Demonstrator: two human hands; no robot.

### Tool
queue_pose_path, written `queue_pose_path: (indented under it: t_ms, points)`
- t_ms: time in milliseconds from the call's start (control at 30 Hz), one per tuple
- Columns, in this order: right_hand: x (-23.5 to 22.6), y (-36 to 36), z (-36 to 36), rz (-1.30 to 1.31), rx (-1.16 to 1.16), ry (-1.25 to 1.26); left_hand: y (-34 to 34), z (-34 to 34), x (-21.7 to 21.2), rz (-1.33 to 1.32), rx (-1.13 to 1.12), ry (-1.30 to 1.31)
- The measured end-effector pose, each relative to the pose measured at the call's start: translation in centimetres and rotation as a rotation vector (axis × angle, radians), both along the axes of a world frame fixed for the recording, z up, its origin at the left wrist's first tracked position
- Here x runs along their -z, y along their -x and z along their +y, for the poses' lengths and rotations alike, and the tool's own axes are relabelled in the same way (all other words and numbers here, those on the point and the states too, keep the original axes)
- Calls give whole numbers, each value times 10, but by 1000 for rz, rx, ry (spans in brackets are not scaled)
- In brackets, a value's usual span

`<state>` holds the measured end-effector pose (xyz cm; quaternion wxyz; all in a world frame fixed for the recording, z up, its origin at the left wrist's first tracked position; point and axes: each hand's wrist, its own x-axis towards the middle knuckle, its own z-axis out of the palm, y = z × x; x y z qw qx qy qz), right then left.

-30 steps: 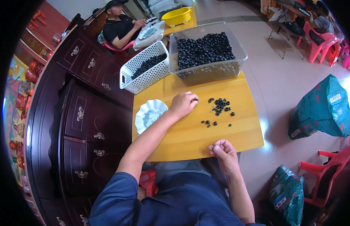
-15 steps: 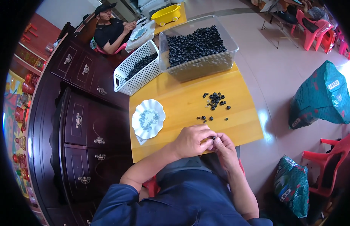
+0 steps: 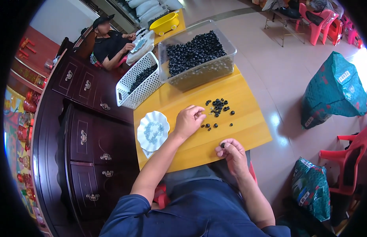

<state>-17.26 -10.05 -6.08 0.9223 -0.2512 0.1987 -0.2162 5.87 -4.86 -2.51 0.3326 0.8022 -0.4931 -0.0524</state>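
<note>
Over the yellow tabletop (image 3: 179, 156), my left hand (image 3: 187, 122) reaches out beside a loose group of small black round parts (image 3: 219, 106). Its fingers are bent, with a small gap between the tips and nothing visible in them. Near the table's front edge, my right hand (image 3: 235, 156) pinches a small black round part (image 3: 223, 145) between thumb and fingers. Several more black parts (image 3: 215, 125) lie scattered between the two hands. Tiny clear bits sit at the left side of the group. A white scalloped dish (image 3: 163, 138) with small pale clear pieces stands left of my left forearm.
A clear plastic bin (image 3: 199, 77) full of black parts and a white perforated basket (image 3: 130, 100) stand at the table's far side. Dark wooden drawers (image 3: 84, 118) line the left. Another person (image 3: 108, 45) sits working beyond. Green bags (image 3: 330, 93) and a red chair (image 3: 349, 158) are at right.
My hands were together at the table's front edge around a small black part. The left has moved away, forward and left, towards the loose parts; the right keeps a black part.
</note>
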Motion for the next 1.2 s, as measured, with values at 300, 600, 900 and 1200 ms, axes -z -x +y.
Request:
queue_pose_path:
  t_ms: [300,600,900,1200]
  points:
    - [2,1,-1,-19,45,60,3,-17,14,-68,13,-27]
    - [9,-2,1,2,42,131,4,-18,13,-152,66,-52]
    - [8,-4,2,32,31,139,-2,-2,9,-226,148,-36]
    - [5,-3,3,43,30,156,-6,-6,5,-306,234,-57]
